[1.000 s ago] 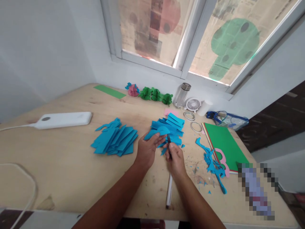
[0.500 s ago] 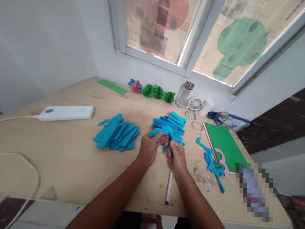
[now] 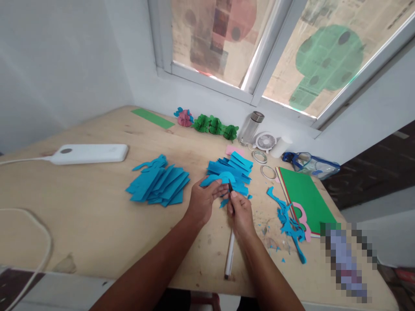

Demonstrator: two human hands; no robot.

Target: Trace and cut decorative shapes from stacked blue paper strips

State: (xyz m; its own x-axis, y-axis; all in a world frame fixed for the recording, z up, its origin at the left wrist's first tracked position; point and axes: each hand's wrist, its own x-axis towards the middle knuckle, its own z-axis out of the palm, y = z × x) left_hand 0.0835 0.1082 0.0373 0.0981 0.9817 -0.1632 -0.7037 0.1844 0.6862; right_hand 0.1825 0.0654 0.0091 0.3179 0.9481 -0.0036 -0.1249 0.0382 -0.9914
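My left hand [image 3: 203, 199] pinches a curved blue paper piece [image 3: 212, 179] over the middle of the table. Close by on its right, my right hand [image 3: 240, 211] grips a dark, thin cutting tool [image 3: 230, 186], whose tip is at the paper's right end; most of the tool is hidden in the fingers. Behind both hands lies a pile of folded blue papers [image 3: 241, 166]. A second blue pile [image 3: 162, 183] rests to the left. Blue scraps [image 3: 287, 220] lie on the right, and a white pen [image 3: 230, 255] is below my right hand.
Green sheets [image 3: 306, 194] with a pink cutout lie at the right. Along the wall stand green paper flowers [image 3: 214, 125], a bottle [image 3: 252, 128], a small fan [image 3: 266, 141] and a clear pouch [image 3: 316, 165]. A white device [image 3: 94, 154] with a cable is on the left.
The tool and the blue piece have shifted very slightly to the left. Both hands keep their hold.
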